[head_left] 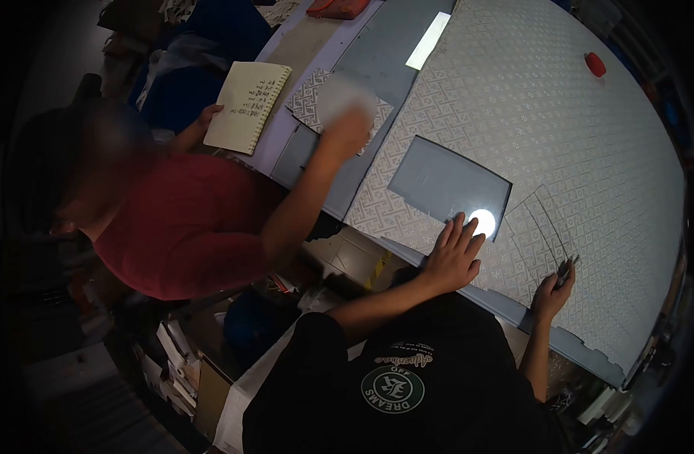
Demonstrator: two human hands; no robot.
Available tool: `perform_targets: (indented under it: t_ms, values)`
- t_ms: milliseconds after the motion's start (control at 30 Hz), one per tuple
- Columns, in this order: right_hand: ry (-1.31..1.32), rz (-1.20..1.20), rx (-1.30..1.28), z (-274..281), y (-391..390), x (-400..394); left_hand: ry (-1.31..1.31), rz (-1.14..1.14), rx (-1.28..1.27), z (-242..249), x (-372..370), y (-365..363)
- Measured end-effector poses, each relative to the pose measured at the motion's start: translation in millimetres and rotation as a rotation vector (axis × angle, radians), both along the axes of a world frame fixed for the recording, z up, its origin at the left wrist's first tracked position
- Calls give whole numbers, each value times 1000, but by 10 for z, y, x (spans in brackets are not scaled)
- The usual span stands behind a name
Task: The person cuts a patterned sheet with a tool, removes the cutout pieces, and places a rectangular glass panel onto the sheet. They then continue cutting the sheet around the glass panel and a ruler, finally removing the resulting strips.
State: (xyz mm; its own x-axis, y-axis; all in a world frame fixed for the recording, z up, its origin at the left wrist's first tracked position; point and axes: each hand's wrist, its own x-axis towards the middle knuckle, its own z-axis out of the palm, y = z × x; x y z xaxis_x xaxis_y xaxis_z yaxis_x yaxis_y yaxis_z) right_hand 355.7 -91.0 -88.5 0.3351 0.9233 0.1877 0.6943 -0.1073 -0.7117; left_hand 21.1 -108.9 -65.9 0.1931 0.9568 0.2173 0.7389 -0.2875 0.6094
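My left hand [456, 257] lies flat with its fingers spread at the lower edge of a rectangular opening [445, 178] in a large patterned sheet [498, 98]. Smooth grey surface shows through that opening, with a bright round light reflection by my fingertips. To the right, my right hand [556, 291] is closed around a small dark tool [565, 271] with a thin tip; its exact kind I cannot tell. Its tip rests close to dark, slightly curved lines [551, 227] on the sheet.
At left, a person in a red shirt [188, 227] holds a spiral notebook [248, 106] with handwriting. Their other hand [348, 132], blurred, is over a cut patterned piece [309, 98]. A red round object [595, 65] sits on the sheet's far side.
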Motion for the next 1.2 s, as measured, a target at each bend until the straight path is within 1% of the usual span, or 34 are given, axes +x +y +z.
perform_targets:
  t_ms: [200,267,333,400,433,467,500,533,633,667,700,733,767,833,900,967,1033,1100,1133,1200]
  values:
    - [-57,38,60,53,5,-34,16,8,18,41,-18,0]
    - [-34,36,72,5,8,-17,27,1,18,35,-10,3]
    - [-19,29,76,-4,23,-26,-209,-35,-182,-18,28,-22]
    - [-95,68,60,48,17,-11,-253,-52,-200,-54,-1,43]
    - [-3,58,70,60,6,-77,-295,-70,-206,-53,22,24]
    - [72,30,91,49,9,-110,27,-46,-182,28,-15,-50]
    - [-28,48,89,-29,8,8,343,-26,-117,91,-9,-21]
    - [-107,52,71,154,0,-96,300,-86,-105,56,291,-9]
    - [-153,41,61,187,-20,-96,327,-244,-26,16,260,252]
    - [-119,54,29,208,-38,-93,351,-283,-6,4,283,339]
    - [-83,71,-2,216,-37,-85,377,-315,14,-2,286,404]
    - [-98,125,4,228,-25,-71,399,-347,31,-10,322,489]
    - [-97,118,2,226,-12,-43,424,-377,53,-13,293,540]
    - [-151,202,-55,252,-3,-14,478,-447,93,-20,317,626]
    - [-116,225,-46,268,52,49,533,-516,130,7,352,583]
    - [-127,330,-63,290,109,124,596,-575,167,28,497,571]
    - [-82,355,-85,340,163,189,633,-604,175,65,593,486]
    - [-47,381,-104,417,196,261,817,-571,191,133,709,352]
    - [-21,417,-103,455,202,285,819,-572,184,177,746,310]
    - [15,455,-105,499,199,325,1246,-626,296,248,788,255]
